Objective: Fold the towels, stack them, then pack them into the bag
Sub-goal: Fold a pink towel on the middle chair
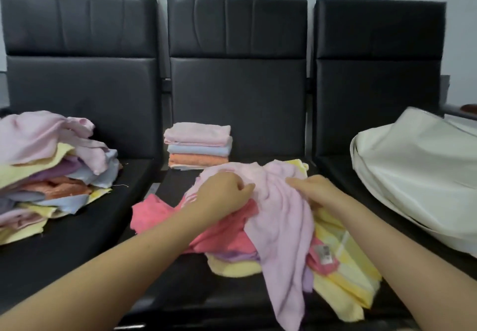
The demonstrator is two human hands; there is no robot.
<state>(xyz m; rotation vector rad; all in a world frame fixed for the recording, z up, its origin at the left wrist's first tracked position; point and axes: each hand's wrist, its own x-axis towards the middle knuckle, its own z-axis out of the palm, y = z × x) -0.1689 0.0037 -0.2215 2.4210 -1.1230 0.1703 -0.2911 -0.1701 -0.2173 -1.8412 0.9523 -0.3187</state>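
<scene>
Two hands grip one pale pink towel (278,217) atop loose towels on the middle seat: left hand (222,196) pinching, right hand (316,191) clutching. Folded stack (198,146) behind. White bag (418,175), right seat; contents hidden.

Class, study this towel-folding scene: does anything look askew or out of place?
The left-seat pile sits jumbled, and a pink towel, held by both hands, droops over the seat edge. The folded stack looks tidy.
</scene>
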